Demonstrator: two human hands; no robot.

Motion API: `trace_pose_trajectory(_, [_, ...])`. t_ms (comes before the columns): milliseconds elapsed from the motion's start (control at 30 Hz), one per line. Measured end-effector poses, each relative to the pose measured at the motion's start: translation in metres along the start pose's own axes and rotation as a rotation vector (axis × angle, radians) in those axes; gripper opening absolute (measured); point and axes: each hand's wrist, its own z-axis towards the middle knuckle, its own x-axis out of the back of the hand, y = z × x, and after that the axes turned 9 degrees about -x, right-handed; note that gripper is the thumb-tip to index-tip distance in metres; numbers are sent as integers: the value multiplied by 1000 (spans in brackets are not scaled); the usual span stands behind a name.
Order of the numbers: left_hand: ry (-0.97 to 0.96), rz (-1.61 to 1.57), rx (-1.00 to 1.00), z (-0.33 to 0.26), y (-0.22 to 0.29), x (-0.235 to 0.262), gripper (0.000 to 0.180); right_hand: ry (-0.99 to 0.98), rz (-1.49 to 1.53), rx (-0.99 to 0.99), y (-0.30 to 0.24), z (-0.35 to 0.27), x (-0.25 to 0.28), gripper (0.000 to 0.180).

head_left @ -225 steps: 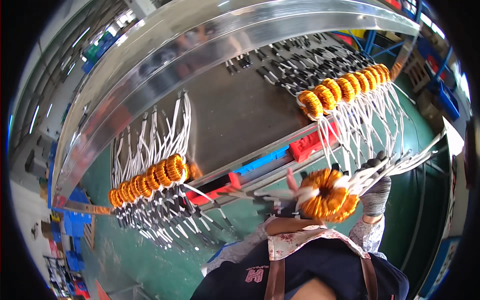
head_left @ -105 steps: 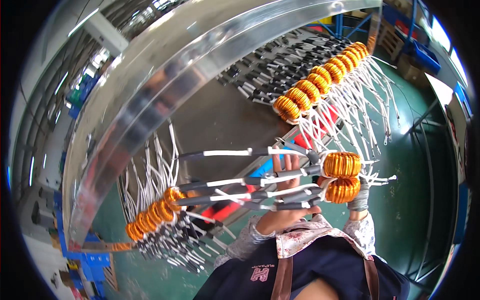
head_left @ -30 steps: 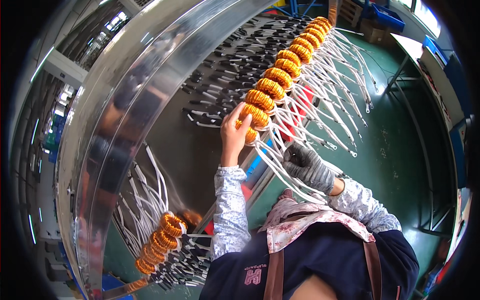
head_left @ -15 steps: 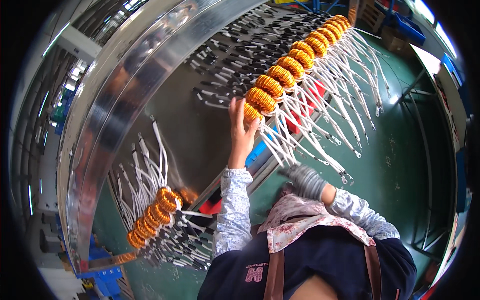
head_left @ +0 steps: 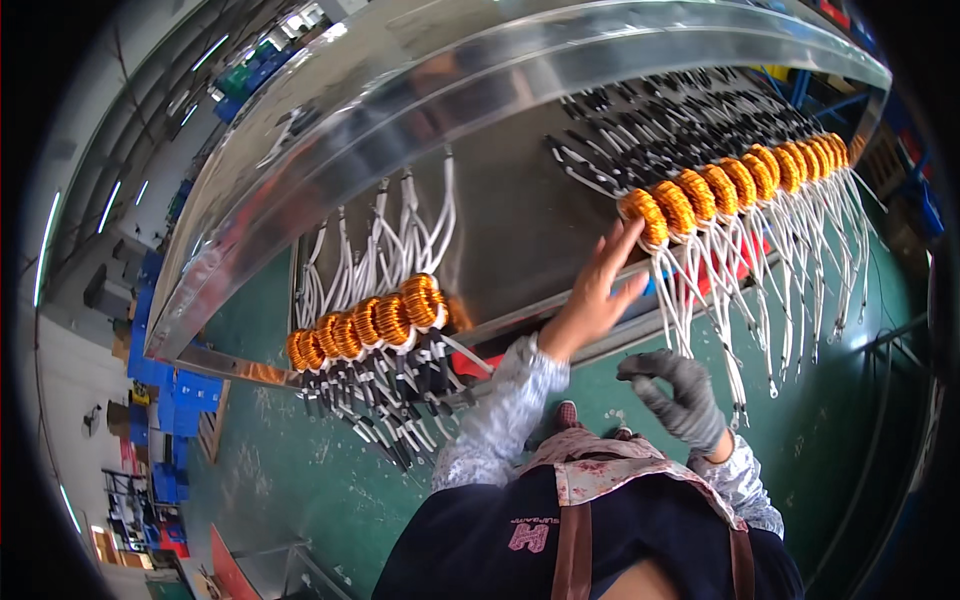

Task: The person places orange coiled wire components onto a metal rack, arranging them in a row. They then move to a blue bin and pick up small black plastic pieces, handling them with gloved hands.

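A row of ring-shaped coils [head_left: 722,190] wound with orange copper-coloured wire stands on a dark metal tabletop. White sleeved leads [head_left: 728,310] with metal lugs hang from it over the front edge. My bare left hand [head_left: 598,290] is open, its fingers stretched toward the row's left end. Its fingertips overlap the end coil [head_left: 643,216]; whether they press on it I cannot tell. Nearer my body, my right hand [head_left: 682,398] in a grey knit glove hovers below the hanging leads. Its fingers are loosely bent and apart, with nothing visible in them.
To the left, a shorter row of similar coils [head_left: 368,322] sits with white leads behind and black-sleeved ends in front. A shiny metal frame bar [head_left: 480,95] arches above the tabletop [head_left: 510,215]. Blue bins [head_left: 195,390] stand far left. Green floor [head_left: 300,510] shows below.
The view has turned, so both coil rows sit further right. My left hand, earlier spread around the end coil, now reaches with straighter fingers. My gloved right hand, blurred before, now shows bent fingers.
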Motion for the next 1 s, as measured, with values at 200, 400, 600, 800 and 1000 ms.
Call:
trace_pose_trajectory(200, [189,-616,404,-131,14,30,66,-172,688,-274,-5,105,-51,41])
trace_pose_trajectory(400, [269,-252,426,-206,-7,42,71,-339,872,-734,72,262,-164,38])
trace_pose_trajectory(600, [320,-166,519,-242,-3,65,71,-444,1217,-720,106,333,-269,23])
trace_pose_trajectory(800, [283,-210,570,-250,-2,62,70,-526,696,-167,109,323,-272,17])
trace_pose_trajectory(1000, [200,-413,496,-291,-40,-3,67,-373,1417,-442,-2,243,-222,15])
